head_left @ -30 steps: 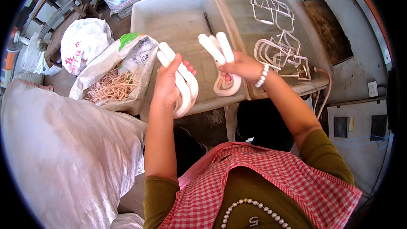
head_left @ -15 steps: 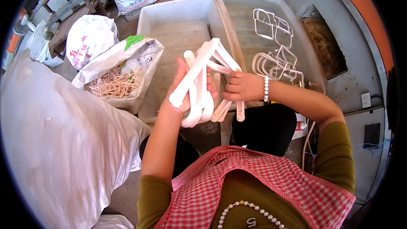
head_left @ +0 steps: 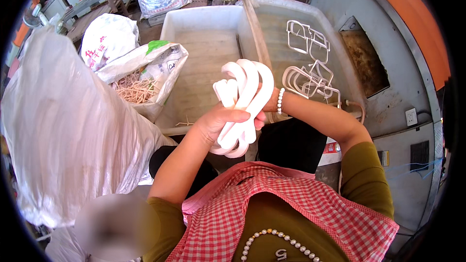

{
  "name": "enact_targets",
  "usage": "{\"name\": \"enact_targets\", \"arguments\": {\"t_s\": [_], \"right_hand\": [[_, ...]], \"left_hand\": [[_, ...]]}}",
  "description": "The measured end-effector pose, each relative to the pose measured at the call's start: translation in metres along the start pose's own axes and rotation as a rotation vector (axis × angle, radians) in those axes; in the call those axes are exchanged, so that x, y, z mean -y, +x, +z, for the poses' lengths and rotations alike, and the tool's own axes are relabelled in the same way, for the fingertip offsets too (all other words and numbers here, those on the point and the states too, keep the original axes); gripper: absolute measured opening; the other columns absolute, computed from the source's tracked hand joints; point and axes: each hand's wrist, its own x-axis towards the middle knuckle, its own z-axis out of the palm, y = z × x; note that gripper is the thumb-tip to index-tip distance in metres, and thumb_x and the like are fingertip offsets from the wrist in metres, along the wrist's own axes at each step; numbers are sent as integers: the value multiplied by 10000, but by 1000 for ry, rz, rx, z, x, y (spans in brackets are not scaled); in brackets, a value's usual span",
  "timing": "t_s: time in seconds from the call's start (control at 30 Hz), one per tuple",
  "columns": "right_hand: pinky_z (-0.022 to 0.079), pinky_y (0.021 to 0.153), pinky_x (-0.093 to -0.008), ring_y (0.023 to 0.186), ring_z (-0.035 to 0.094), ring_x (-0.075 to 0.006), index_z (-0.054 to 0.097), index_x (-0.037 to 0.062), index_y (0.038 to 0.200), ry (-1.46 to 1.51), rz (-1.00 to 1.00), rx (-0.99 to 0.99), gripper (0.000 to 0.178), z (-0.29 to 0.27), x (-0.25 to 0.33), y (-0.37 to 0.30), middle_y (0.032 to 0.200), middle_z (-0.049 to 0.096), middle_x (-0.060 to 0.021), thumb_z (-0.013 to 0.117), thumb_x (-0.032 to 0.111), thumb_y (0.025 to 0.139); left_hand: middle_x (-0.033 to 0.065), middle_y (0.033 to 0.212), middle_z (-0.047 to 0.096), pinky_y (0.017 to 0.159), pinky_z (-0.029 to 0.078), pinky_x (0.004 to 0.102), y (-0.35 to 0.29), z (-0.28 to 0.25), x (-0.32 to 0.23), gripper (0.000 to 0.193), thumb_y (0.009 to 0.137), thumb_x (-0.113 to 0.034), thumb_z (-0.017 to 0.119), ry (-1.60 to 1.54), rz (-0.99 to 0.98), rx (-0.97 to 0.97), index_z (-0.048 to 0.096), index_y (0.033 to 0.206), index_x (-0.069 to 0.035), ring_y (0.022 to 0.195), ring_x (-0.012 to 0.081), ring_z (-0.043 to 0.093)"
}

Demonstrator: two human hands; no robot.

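A bundle of glossy white curved plastic strips (head_left: 252,90), with rounded bends at the top and bottom, is held up in front of my lap. My left hand (head_left: 216,121) is closed round its lower part, thumb across the front. My right hand (head_left: 268,101), wearing a white bead bracelet (head_left: 280,101), is at the bundle's right side. The plastic hides most of its fingers, so I cannot tell their grip. Beyond the bundle stands a pale rectangular tub (head_left: 167,24), with a few thin scraps (head_left: 185,122) near its close edge.
White plastic frames (head_left: 310,80) lie in a water-filled tub (head_left: 255,2) at the right. An open woven sack (head_left: 177,56) of thin pinkish plastic scraps (head_left: 133,90) stands at the left, beside a large white sack (head_left: 73,136). A grey machine (head_left: 407,92) borders the right side.
The bundle has turned in my hands, and its strips now sit closer together with rounded bends uppermost. My right hand has moved left, behind the bundle. The view has shifted slightly.
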Motion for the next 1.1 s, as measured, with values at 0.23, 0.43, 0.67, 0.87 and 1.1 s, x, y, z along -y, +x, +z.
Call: {"name": "enact_targets", "arguments": {"t_s": [0.23, 0.43, 0.67, 0.87, 1.1], "right_hand": [[452, 881, -417, 1045, 532, -301, 602, 160, 1157, -654, -194, -559, 386, 2, 43, -7, 1133, 558, -123, 623, 292, 794], [412, 934, -427, 1091, 517, -306, 591, 138, 1175, -89, -112, -853, 405, -26, 88, -27, 1174, 548, -137, 638, 293, 804], [365, 996, -439, 1146, 500, -313, 579, 113, 1197, 48, -517, -1003, 430, -61, 170, 11, 1221, 535, -154, 656, 295, 815], [324, 1049, -449, 1192, 485, -319, 568, 91, 1215, -235, -995, -807, 453, -73, 254, 94, 1261, 525, -168, 672, 297, 825], [389, 999, -473, 910, 588, -260, 604, 68, 951, -578, -1127, -318, 251, -19, 320, 109, 872, 589, -76, 672, 257, 801]], "left_hand": [[120, 916, 649, 742, 543, 291, -13, 41, -8, 471, 694, -126, 745, 54, 50, -87, 580, 1113, 9, 772, 189, 649], [98, 908, 635, 709, 550, 296, -30, 115, -49, 499, 723, -158, 749, 86, 312, 77, 549, 1157, -13, 798, 179, 644], [114, 857, 649, 621, 562, 290, -91, 235, -132, 368, 780, -166, 704, 353, 683, 19, 568, 1068, 18, 724, 183, 654], [117, 834, 655, 588, 575, 303, -160, 276, -225, 281, 823, -169, 648, 795, 1141, -44, 568, 1019, 15, 695, 188, 664], [69, 869, 642, 649, 545, 281, -230, 229, -312, 280, 854, -248, 632, 1208, 1014, -430, 591, 1002, -13, 752, 164, 652]]}}
